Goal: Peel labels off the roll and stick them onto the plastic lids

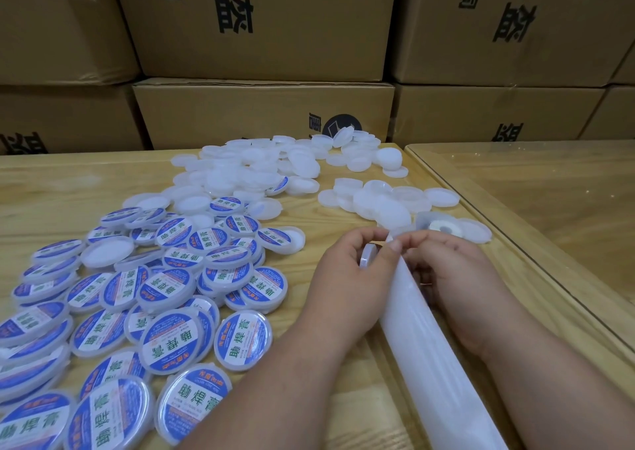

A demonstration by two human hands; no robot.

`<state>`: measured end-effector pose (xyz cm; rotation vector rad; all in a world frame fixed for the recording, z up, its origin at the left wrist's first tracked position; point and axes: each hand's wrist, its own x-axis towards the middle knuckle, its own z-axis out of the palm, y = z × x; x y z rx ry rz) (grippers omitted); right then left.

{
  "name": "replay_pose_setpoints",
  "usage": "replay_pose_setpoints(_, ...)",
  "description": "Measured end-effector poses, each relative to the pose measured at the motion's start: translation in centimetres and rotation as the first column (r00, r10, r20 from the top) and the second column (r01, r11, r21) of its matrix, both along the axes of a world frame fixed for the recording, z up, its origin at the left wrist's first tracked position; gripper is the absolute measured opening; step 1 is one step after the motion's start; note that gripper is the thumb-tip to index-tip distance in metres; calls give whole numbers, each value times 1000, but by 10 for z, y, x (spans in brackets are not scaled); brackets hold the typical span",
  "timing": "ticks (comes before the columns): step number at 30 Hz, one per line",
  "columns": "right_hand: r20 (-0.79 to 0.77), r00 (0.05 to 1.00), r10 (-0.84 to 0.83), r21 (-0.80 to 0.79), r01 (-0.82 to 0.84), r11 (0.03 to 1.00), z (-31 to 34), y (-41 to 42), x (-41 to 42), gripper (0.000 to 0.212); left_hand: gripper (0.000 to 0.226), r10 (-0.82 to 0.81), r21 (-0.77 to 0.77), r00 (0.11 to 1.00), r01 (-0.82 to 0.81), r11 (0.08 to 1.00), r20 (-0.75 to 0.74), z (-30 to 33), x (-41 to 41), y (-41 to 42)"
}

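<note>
My left hand (350, 278) holds a plain white plastic lid (367, 255) on edge, fingers curled round it. Its thumb meets the fingertips of my right hand (453, 274) at the top end of a long white backing strip (433, 353), which runs from my hands down to the lower edge of the view. My right hand pinches that strip's end; whether a label is lifted is hidden by the fingers. Plain white lids (261, 168) lie heaped at the back. Lids with blue labels (171, 298) cover the left of the wooden table (68, 188).
More plain lids (385, 198) lie just beyond my hands, with a small tape-like roll (441, 227) beside them. Stacked cardboard boxes (261, 113) wall off the table's far edge. A second, glass-topped table (549, 188) adjoins on the right.
</note>
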<state>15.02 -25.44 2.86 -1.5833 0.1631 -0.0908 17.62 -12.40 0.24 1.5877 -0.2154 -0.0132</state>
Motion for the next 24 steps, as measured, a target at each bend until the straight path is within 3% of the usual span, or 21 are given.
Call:
replay_pose_setpoints(8, 0, 976, -219, -103, 217, 971, -4, -8, 3, 32, 13, 62, 74, 998, -63, 995, 26, -2, -1, 0)
replay_pose_setpoints(13, 1, 975, -223, -172, 220, 960, -3, -8, 2, 24, 20, -47, 72, 996, 41, 997, 73, 1, -7, 0)
replay_pose_setpoints(15, -4, 976, -217, -208, 211, 955, -3, -7, 2, 33, 21, -123, 104, 985, 111, 988, 121, 2, -10, -2)
replay_pose_setpoints(17, -24, 973, -230, -223, 219, 950, -4, -8, 2, 22, 17, -193, 141, 965, 169, 975, 177, 2, -14, -3)
replay_pose_setpoints(18, -34, 971, -238, -235, 224, 946, -3, -8, 2, 13, 16, -213, 159, 954, 181, 971, 212, 2, -15, -3)
replay_pose_setpoints(22, -57, 968, -246, -230, 227, 946, 0, -9, 3, 10, 22, -229, 184, 932, 182, 966, 280, 1, -17, -1)
replay_pose_setpoints(24, -64, 962, -267, -220, 247, 944, 2, -10, 3, 18, 22, -240, 199, 925, 186, 962, 295, 1, -17, 0)
